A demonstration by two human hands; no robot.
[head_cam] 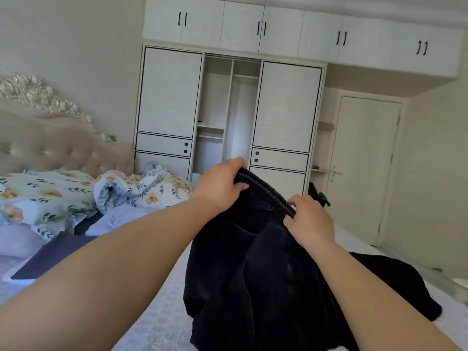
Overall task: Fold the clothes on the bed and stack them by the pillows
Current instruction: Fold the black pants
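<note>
Dark fabric: a near-black, ribbed-looking garment (255, 269) hung from your two hands, its ridged elastic waistband (266, 192) stretched between them as a taut slanting edge
Left hand: your left hand (219, 183) was clamped on the upper end of the waistband, fingers curled over the top and thumb pinching from the near side
Right hand: your right hand (310, 219) gripped the lower end of the same band, fingers folded down over the cloth
Garment position: you held it up above the bed, in front of you, with the loose body drooping in heavy folds down onto the mattress
Bed surface: a pale lilac sheet (162, 307) with a faint pattern lay under the garment
Second dark piece: another black cloth (405, 282) lay flat on the bed to your right, partly behind your right forearm; you could not tell whether it joined the held garment
Folded item: a navy-purple flat piece (54, 257) rested on the bed to your left
Pillow end: floral bedding (48, 196) was bunched against the tufted beige headboard (50, 145), well apart from the garment
Background: a white wardrobe (228, 110) stood beyond the bed with its middle section open, and a closed door (364, 168) stood to its right
</note>
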